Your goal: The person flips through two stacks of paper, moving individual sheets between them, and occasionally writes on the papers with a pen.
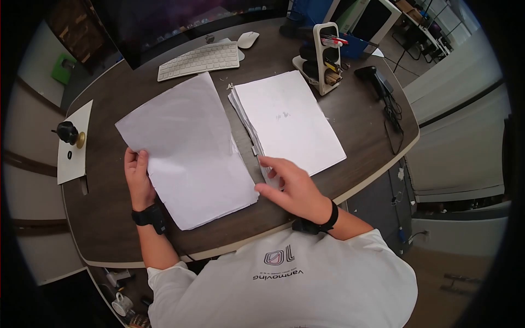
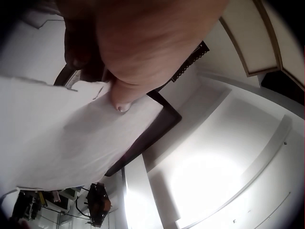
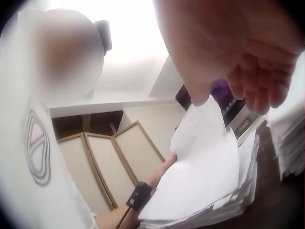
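Pinches a curved paper sheet (image 1: 175,109) in the left hand (image 1: 139,177), thumb uppermost, over the left stack (image 3: 236,202). Hovers near that stack's inner edge with the right hand (image 1: 295,191), loosely bent, seemingly empty. Shows, farther out, a second stack (image 1: 295,126) alongside on the desk (image 1: 98,218). Appears partway through, with one sheet raised, not laid flat; gives no count left.
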`<state>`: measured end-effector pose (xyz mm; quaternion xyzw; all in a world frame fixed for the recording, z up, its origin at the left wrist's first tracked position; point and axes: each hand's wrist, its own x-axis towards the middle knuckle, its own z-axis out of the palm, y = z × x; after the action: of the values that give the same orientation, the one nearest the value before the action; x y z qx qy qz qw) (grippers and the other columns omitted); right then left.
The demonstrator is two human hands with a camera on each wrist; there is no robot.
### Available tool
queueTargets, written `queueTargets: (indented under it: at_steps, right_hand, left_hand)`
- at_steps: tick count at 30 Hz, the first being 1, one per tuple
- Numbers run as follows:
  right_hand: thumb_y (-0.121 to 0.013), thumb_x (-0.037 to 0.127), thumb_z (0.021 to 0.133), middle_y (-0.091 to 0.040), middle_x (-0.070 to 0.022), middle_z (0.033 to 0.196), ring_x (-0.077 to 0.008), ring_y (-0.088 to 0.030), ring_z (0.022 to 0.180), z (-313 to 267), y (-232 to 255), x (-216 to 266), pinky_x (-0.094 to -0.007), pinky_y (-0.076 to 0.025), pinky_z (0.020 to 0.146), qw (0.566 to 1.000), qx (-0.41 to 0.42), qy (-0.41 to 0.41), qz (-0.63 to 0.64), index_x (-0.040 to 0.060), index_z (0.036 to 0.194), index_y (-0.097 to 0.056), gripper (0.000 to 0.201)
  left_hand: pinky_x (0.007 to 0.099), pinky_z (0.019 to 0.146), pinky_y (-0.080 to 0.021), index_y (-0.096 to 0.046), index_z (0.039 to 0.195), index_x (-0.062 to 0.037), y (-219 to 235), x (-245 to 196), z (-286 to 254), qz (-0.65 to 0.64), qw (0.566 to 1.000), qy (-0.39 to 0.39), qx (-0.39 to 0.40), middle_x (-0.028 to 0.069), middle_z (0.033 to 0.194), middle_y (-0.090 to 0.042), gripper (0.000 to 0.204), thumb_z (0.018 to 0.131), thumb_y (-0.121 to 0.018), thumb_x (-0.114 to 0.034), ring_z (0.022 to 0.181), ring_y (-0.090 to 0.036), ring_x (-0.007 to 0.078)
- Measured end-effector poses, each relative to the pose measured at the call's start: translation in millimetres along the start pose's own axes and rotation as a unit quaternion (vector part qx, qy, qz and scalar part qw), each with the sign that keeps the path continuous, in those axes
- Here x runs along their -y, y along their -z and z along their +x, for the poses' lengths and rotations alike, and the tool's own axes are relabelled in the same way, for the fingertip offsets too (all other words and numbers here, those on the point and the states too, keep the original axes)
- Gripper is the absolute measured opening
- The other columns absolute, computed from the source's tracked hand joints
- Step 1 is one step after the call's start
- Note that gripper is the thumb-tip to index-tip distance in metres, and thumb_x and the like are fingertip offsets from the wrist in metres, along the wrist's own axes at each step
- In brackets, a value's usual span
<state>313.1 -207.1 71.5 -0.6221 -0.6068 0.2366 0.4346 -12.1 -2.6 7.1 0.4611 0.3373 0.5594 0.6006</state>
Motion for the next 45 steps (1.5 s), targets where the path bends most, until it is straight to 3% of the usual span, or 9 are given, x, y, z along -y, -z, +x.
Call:
queueTargets:
  at_steps: [3,6,10,13,22,27,32,36,45]
  right_hand:
    - [-0.078,0.025,0.099,-0.074,-0.0104,0.101,-0.0165,-0.066,0.084,0,-11,-1,-0.0304,-0.054,0.071,0.990,0.112,-0.053,0.065,0.0009,0.124,-0.073,0.036]
    - [-0.076,0.028,0.101,-0.072,-0.0071,0.097,-0.0121,-0.063,0.080,-2,-6,-3,-0.0291,-0.053,0.073,0.965,0.146,-0.157,0.151,0.0000,0.122,-0.073,0.035]
    - [-0.075,0.029,0.103,-0.071,-0.0040,0.091,-0.0087,-0.058,0.076,-3,-3,1,-0.0269,-0.051,0.071,0.956,0.088,-0.178,0.214,-0.0004,0.119,-0.073,0.033]
    - [-0.074,0.029,0.104,-0.061,-0.0013,0.076,-0.0086,-0.053,0.069,-6,-3,14,-0.0286,-0.046,0.064,0.948,0.160,-0.195,0.196,-0.0017,0.107,-0.069,0.031]
    - [-0.072,0.020,0.103,-0.057,-0.0078,0.072,-0.0103,-0.050,0.065,-10,27,-1,-0.0320,-0.042,0.059,0.995,0.085,-0.047,-0.004,-0.0043,0.102,-0.065,0.025]
    - [-0.063,0.017,0.109,-0.069,-0.0053,0.082,-0.0109,-0.064,0.070,-19,44,-2,-0.0284,-0.053,0.065,0.977,0.023,-0.189,0.097,0.0008,0.129,-0.070,0.027]
    - [-0.060,0.018,0.110,-0.072,-0.0031,0.097,-0.0089,-0.065,0.071,-16,81,-33,-0.0240,-0.054,0.060,0.881,-0.082,-0.292,0.363,-0.0020,0.129,-0.067,0.028]
    - [-0.061,0.016,0.110,-0.072,-0.0032,0.093,-0.0080,-0.065,0.064,-21,124,-66,-0.0216,-0.053,0.054,0.875,-0.161,-0.262,0.374,-0.0015,0.128,-0.067,0.026]
    - [-0.067,0.022,0.107,-0.068,0.0022,0.090,-0.0018,-0.057,0.070,-13,126,-89,-0.0204,-0.046,0.061,0.929,-0.177,-0.293,0.141,0.0026,0.130,-0.068,0.030]
  left_hand:
    - [0.0332,0.100,-0.054,-0.056,0.138,-0.0018,3,-2,1,-0.029,0.999,0.001,0.017,0.0088,0.128,-0.070,0.034,0.109,-0.066,-0.018,0.113,-0.067,0.0157]
    - [0.0340,0.102,-0.054,-0.057,0.139,-0.0011,0,-2,1,-0.030,0.999,0.000,0.029,0.0091,0.129,-0.070,0.035,0.109,-0.065,-0.019,0.115,-0.067,0.0162]
    - [0.0345,0.104,-0.053,-0.056,0.139,-0.0004,3,3,2,-0.038,0.998,0.019,0.039,0.0097,0.130,-0.070,0.036,0.109,-0.066,-0.018,0.116,-0.067,0.0169]
    - [0.0348,0.104,-0.053,-0.056,0.139,-0.0001,-3,4,-1,-0.031,0.998,0.029,0.051,0.0101,0.131,-0.070,0.038,0.109,-0.067,-0.018,0.118,-0.067,0.0173]
    - [0.0341,0.096,-0.056,-0.055,0.137,-0.0021,-3,-3,-2,-0.076,0.995,0.028,0.063,0.0100,0.127,-0.070,0.032,0.108,-0.063,-0.013,0.108,-0.069,0.0174]
    - [0.0242,0.067,-0.050,-0.064,0.119,-0.0032,-8,7,-4,0.101,0.995,0.004,0.020,0.0024,0.099,-0.072,0.014,0.106,-0.065,-0.009,0.078,-0.064,0.0077]
    - [0.0241,0.071,-0.050,-0.068,0.117,-0.0017,-3,11,6,0.223,0.973,-0.045,-0.036,-0.0003,0.095,-0.066,0.016,0.106,-0.069,-0.013,0.078,-0.059,0.0085]
    - [0.0261,0.076,-0.050,-0.072,0.123,-0.0013,-1,1,6,0.514,0.851,-0.049,-0.090,0.0021,0.100,-0.063,0.032,0.098,-0.079,-0.020,0.081,-0.055,0.0115]
    - [0.0380,0.081,-0.053,-0.069,0.130,-0.0013,-6,8,0,0.569,0.820,-0.052,-0.021,0.0084,0.104,-0.058,0.054,0.084,-0.089,-0.022,0.091,-0.058,0.0226]
